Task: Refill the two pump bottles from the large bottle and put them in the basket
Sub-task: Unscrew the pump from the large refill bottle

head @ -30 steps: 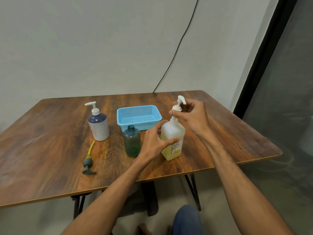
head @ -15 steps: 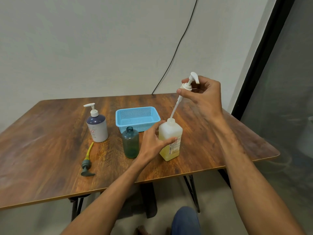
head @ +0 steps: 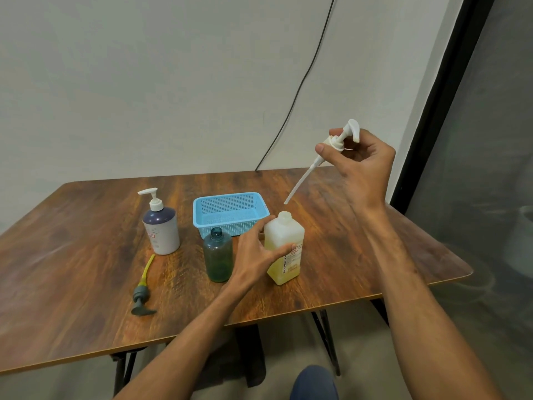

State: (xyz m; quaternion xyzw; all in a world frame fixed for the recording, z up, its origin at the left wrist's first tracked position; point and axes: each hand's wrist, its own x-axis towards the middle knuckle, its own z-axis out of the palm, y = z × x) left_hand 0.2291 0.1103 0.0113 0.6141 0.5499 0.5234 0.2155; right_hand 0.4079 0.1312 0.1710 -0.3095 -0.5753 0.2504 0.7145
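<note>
Here I look down on a brown wood-grain table (head: 86,255) set against a plain pale wall (head: 144,82); a black cable (head: 300,82) runs down the wall to the table's far edge, and a dark frame (head: 441,96) with a greyish pane stands at the right. Under the table I see black folding legs and a grey floor.

Going from the left: a grey pump head (head: 141,297) with a yellow tube lies flat near the front edge, off its bottle. Just beyond it stands a white pump bottle (head: 161,226) with a dark blue top and its white pump fitted; it carries a small red label whose text I cannot read. To the right, the teal bottle (head: 217,255) stands upright with an open neck. Behind it, further from me, sits the light blue basket (head: 230,212), with nothing in it that I can see.

My left hand (head: 256,255) wraps the near side of the large bottle (head: 285,246), fingers behind and thumb across the front, gripping it upright on the table. The bottle is translucent white with yellowish liquid in the lower part, and its neck is open. Its label reads "BIOCHEM" or similar in vertical letters; the rest is too small.

My right hand (head: 360,160) is raised above and to the right of the large bottle, closed around the collar of the white pump (head: 340,140). Its dip tube slants down and left, the tip just above the bottle's open neck, clear of it.
</note>
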